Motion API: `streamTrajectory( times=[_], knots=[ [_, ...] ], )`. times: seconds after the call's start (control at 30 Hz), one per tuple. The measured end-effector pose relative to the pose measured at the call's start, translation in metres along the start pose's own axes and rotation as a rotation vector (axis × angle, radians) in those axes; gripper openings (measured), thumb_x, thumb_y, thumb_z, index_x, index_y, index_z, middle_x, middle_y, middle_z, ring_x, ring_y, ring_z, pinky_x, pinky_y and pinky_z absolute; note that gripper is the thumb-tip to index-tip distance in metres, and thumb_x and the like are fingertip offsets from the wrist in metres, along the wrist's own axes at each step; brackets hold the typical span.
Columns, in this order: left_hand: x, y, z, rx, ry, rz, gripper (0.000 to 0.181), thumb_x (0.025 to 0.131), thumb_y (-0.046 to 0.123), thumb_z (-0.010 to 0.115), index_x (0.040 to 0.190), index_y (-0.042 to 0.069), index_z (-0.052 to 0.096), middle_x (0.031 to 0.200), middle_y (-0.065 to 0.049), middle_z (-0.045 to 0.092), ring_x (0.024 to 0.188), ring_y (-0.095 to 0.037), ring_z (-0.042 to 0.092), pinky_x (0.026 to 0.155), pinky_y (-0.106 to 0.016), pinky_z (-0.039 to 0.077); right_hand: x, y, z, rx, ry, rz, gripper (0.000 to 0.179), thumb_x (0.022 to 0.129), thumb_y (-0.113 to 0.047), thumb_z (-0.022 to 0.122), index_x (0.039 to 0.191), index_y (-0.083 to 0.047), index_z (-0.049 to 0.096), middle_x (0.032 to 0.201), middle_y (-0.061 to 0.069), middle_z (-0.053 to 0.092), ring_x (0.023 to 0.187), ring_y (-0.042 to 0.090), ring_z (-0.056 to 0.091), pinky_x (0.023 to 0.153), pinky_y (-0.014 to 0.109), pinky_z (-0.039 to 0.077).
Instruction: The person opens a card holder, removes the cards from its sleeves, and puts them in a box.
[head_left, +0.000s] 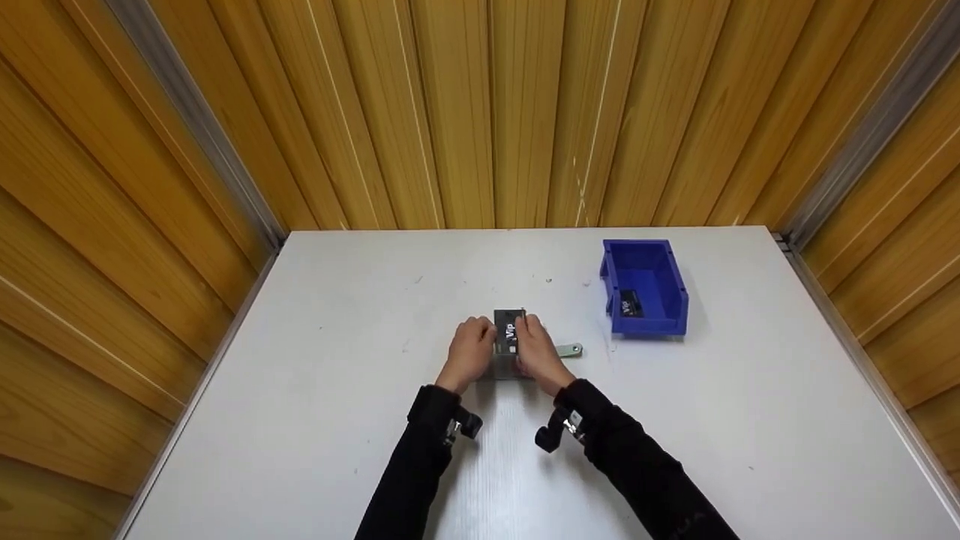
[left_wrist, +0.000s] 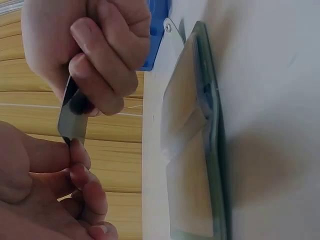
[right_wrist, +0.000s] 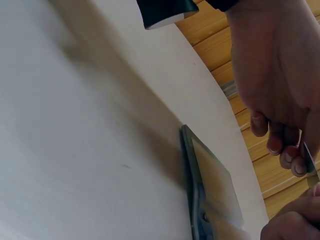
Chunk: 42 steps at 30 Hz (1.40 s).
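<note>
A black card marked "Vip" [head_left: 504, 327] is held up between both hands. My left hand [head_left: 469, 349] pinches its left edge between thumb and fingertips. From the other side, my right hand [head_left: 537, 351] grips it with curled fingers. In the left wrist view, the card [left_wrist: 75, 117] stands above the table, bridging the two hands. Beneath them lies a green card holder [left_wrist: 218, 150], opened out, with clear sleeves facing up. Its strap [head_left: 568, 350] with a metal snap sticks out to the right.
A blue plastic bin [head_left: 649, 327] stands on the right of the white table [head_left: 337, 360], and another black "Vip" card [head_left: 630, 304] lies inside it. Wood-patterned walls [head_left: 487, 112] enclose the table at the back and sides.
</note>
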<state>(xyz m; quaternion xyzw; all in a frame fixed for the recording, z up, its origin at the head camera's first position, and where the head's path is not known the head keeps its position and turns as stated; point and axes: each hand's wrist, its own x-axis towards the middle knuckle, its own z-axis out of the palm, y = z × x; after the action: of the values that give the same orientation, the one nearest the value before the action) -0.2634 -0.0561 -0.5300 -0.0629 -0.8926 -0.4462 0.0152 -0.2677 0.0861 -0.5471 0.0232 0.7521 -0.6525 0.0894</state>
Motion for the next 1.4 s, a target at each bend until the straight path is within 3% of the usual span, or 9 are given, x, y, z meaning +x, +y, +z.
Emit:
streamTrajectory(
  times=[0.2, 0.4, 0.53, 0.63, 0.7, 0.87, 1.17, 1.4],
  knots=[
    [0.001, -0.001, 0.002, 0.018, 0.007, 0.037, 0.022, 0.102, 0.010, 0.053, 0.085, 0.001, 0.064, 0.084, -0.006, 0.055, 0.084, -0.022, 0.050, 0.076, -0.037, 0.041, 0.004, 0.007, -0.001, -0.180, 0.062, -0.111, 0.026, 0.114, -0.021, 0.035, 0.096, -0.005, 0.047, 0.084, 0.001, 0.039, 0.077, 0.018, 0.042, 0.068, 0.030, 0.035],
    [0.001, -0.004, 0.003, 0.013, 0.025, 0.042, 0.020, 0.101, 0.012, 0.056, 0.086, 0.003, 0.068, 0.083, -0.005, 0.056, 0.082, -0.019, 0.048, 0.075, -0.034, 0.040, 0.008, 0.007, -0.009, -0.218, 0.066, -0.127, 0.026, 0.114, -0.022, 0.035, 0.097, -0.007, 0.047, 0.085, 0.001, 0.040, 0.080, 0.018, 0.042, 0.070, 0.030, 0.035],
    [-0.001, -0.009, 0.002, 0.103, 0.059, 0.097, 0.015, 0.100, 0.012, 0.061, 0.094, 0.003, 0.071, 0.088, -0.009, 0.062, 0.084, -0.022, 0.052, 0.078, -0.038, 0.044, 0.011, 0.000, -0.024, -0.198, 0.085, -0.124, 0.026, 0.114, -0.023, 0.035, 0.097, -0.007, 0.046, 0.087, 0.002, 0.043, 0.082, 0.018, 0.044, 0.072, 0.030, 0.037],
    [-0.002, -0.015, 0.002, 0.190, 0.069, 0.119, 0.013, 0.099, 0.011, 0.066, 0.107, 0.003, 0.072, 0.101, -0.013, 0.068, 0.095, -0.029, 0.060, 0.086, -0.044, 0.048, 0.015, -0.008, -0.045, -0.192, 0.109, -0.125, 0.026, 0.114, -0.024, 0.033, 0.098, -0.007, 0.044, 0.088, 0.003, 0.042, 0.081, 0.019, 0.043, 0.072, 0.031, 0.038],
    [-0.003, -0.019, 0.003, 0.242, 0.062, 0.114, 0.022, 0.097, 0.011, 0.069, 0.117, 0.004, 0.071, 0.114, -0.015, 0.069, 0.107, -0.032, 0.062, 0.093, -0.048, 0.050, 0.020, -0.013, -0.062, -0.200, 0.124, -0.124, 0.027, 0.114, -0.026, 0.030, 0.099, -0.007, 0.042, 0.088, 0.004, 0.039, 0.082, 0.020, 0.041, 0.072, 0.032, 0.037],
    [-0.007, -0.030, 0.004, 0.328, 0.026, 0.092, 0.041, 0.094, 0.010, 0.072, 0.134, 0.003, 0.066, 0.139, -0.018, 0.063, 0.130, -0.038, 0.058, 0.107, -0.054, 0.046, 0.029, -0.024, -0.111, -0.261, 0.180, -0.107, 0.032, 0.114, -0.032, 0.024, 0.103, -0.007, 0.038, 0.093, 0.006, 0.035, 0.088, 0.023, 0.039, 0.076, 0.034, 0.035],
    [-0.015, -0.037, 0.005, 0.364, -0.028, 0.059, 0.042, 0.097, 0.012, 0.069, 0.138, 0.002, 0.064, 0.146, -0.017, 0.060, 0.136, -0.038, 0.054, 0.111, -0.053, 0.046, 0.034, -0.033, -0.193, -0.375, 0.328, -0.093, 0.038, 0.113, -0.035, 0.018, 0.106, -0.002, 0.037, 0.096, 0.013, 0.036, 0.095, 0.030, 0.041, 0.080, 0.037, 0.033],
    [-0.020, -0.040, 0.007, 0.396, -0.028, 0.054, 0.041, 0.098, 0.014, 0.069, 0.137, 0.005, 0.066, 0.146, -0.015, 0.061, 0.136, -0.037, 0.055, 0.110, -0.052, 0.046, 0.038, -0.015, -0.217, -0.530, 0.350, -0.139, 0.035, 0.114, -0.026, 0.018, 0.100, 0.001, 0.037, 0.087, 0.014, 0.039, 0.085, 0.034, 0.044, 0.075, 0.041, 0.035]
  ],
)
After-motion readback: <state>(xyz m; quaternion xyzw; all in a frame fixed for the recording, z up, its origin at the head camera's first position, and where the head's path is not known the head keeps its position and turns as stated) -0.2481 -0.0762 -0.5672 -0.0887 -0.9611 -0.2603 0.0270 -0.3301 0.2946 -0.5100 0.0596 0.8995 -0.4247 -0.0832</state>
